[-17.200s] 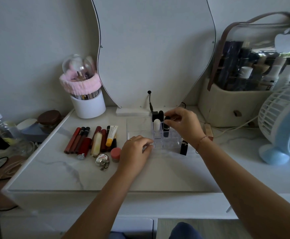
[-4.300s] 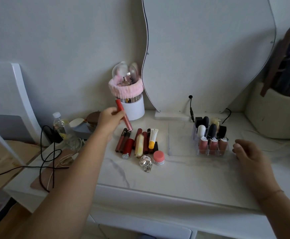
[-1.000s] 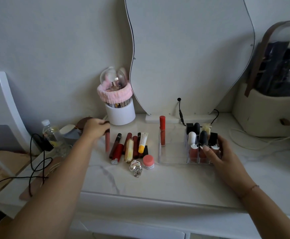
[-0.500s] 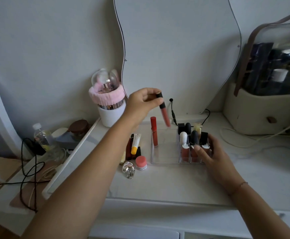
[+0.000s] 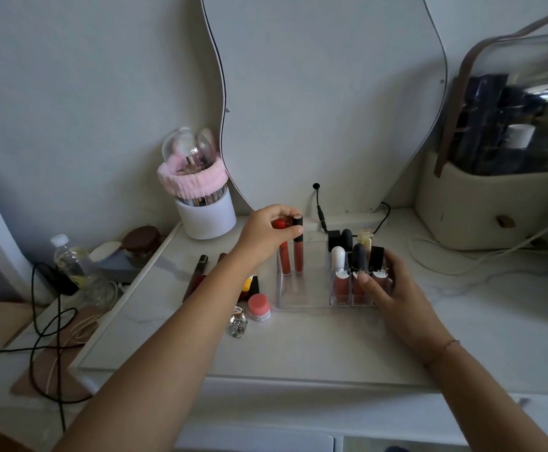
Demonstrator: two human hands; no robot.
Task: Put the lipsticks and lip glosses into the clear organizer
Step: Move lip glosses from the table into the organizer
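Left hand (image 5: 267, 234) is closed in a pinch on the black cap of a lip gloss (image 5: 298, 246), which stands upright in the left compartment of the clear organizer (image 5: 302, 300), just beside a red-capped gloss (image 5: 283, 252) already standing there. Left of that hand, the white brush cup (image 5: 205, 213) with its pink band sits at the back of the counter (image 5: 315, 347). Loose tubes (image 5: 199, 272) lie on the counter, partly hidden by the forearm; a pink-lidded jar (image 5: 259, 307) and a small glass item (image 5: 238, 322) sit just left of the organizer. The organizer's right cells hold upright lipsticks (image 5: 357, 256) and pink-bodied tubes. Right hand (image 5: 393, 295) rests loosely curled against the organizer's front right corner, fingers touching its wall, gripping nothing.
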